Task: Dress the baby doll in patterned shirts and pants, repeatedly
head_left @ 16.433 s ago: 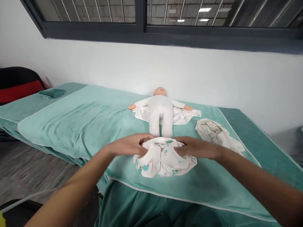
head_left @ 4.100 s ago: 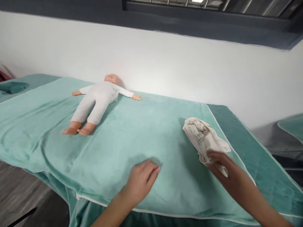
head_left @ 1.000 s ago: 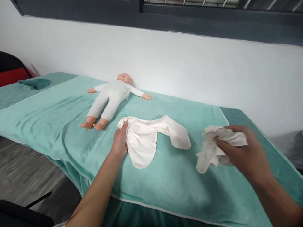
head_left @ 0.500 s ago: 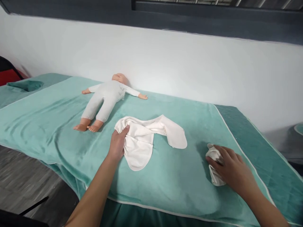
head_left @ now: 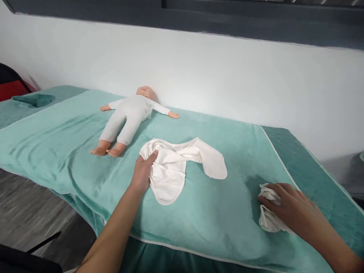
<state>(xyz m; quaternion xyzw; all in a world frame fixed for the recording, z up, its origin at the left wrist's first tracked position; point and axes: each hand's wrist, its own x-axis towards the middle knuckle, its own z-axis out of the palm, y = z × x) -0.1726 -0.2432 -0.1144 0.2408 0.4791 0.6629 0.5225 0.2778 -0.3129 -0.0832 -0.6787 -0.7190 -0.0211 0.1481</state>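
Note:
My left hand (head_left: 143, 170) is closed on the left edge of a white cloth garment (head_left: 170, 182), thumb on top. The garment lies bunched on the green sheet, and a rounded flap of it stretches off to the right. Over at the right, my right hand (head_left: 290, 204) grips a crumpled white cloth (head_left: 269, 216) from above, close to the sheet; whether the cloth touches it I cannot tell. Behind the garment, to the left, a baby doll (head_left: 129, 112) in a white body suit lies on its back, arms spread and feet bare.
A light green sheet (head_left: 227, 212) covers the bed, with darker green cover (head_left: 309, 170) showing at the right. A white wall (head_left: 199, 72) runs along the bed's far side. At the far left is a red and black object (head_left: 13, 87). Grey floor (head_left: 34, 201) shows at lower left.
My right hand has moved right and slightly nearer to me with the crumpled cloth. The left hand keeps its hold on the garment, and the view has shifted slightly.

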